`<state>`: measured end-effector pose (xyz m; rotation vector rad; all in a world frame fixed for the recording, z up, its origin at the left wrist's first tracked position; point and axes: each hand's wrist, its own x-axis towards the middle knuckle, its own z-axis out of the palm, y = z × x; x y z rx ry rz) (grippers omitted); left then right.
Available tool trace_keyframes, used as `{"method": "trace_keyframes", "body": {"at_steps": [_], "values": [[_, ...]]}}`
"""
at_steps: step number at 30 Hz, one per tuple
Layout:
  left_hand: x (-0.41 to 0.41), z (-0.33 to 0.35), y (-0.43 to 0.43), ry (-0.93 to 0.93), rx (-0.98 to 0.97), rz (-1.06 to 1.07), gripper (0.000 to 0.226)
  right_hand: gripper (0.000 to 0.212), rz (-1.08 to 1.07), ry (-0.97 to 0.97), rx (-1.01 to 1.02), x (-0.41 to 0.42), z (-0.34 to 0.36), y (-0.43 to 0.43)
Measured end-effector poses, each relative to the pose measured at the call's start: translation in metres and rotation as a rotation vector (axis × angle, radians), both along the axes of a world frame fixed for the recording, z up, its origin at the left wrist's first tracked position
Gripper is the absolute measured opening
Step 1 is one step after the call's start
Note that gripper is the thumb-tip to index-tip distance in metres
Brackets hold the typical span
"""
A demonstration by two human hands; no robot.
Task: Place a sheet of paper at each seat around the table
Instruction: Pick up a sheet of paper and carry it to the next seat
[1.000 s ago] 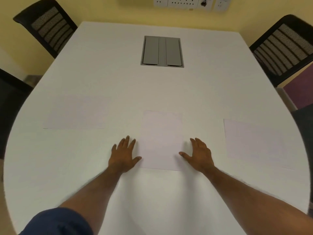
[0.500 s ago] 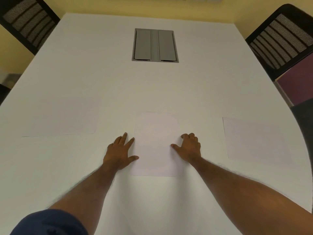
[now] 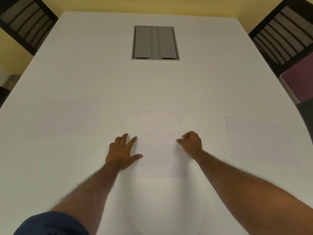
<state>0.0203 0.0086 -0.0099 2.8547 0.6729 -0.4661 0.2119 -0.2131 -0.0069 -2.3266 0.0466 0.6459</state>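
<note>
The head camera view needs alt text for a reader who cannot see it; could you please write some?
A person's left hand lies flat and right hand curled at either side of the middle sheet of paper on a white table. Two more sheets flank it, with a grey cable hatch beyond.

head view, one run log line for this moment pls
phase: aligning middle sheet | left hand: flat at sheet's left edge | right hand: curled at right edge | other sheets: left sheet, right sheet
</note>
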Motion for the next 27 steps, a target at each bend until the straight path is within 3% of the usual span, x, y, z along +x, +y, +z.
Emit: {"method": "trace_keyframes", "body": {"at_steps": [5,11,14,27], "values": [[0.019,0.0,0.001,-0.036,0.031,0.025,0.082,0.032,-0.009,-0.021,0.014,0.003,0.001,-0.007],[0.029,0.0,0.002,0.032,0.012,0.042,0.085,0.059,0.117,-0.06,-0.229,-0.011,0.008,0.0],[0.029,0.0,-0.001,0.009,0.012,0.064,0.084,0.039,0.084,-0.041,-0.221,-0.012,0.011,0.006],[0.024,-0.007,-0.003,-0.08,-0.069,0.142,0.088,0.027,-0.058,-0.002,0.017,-0.001,0.0,-0.008]]}}
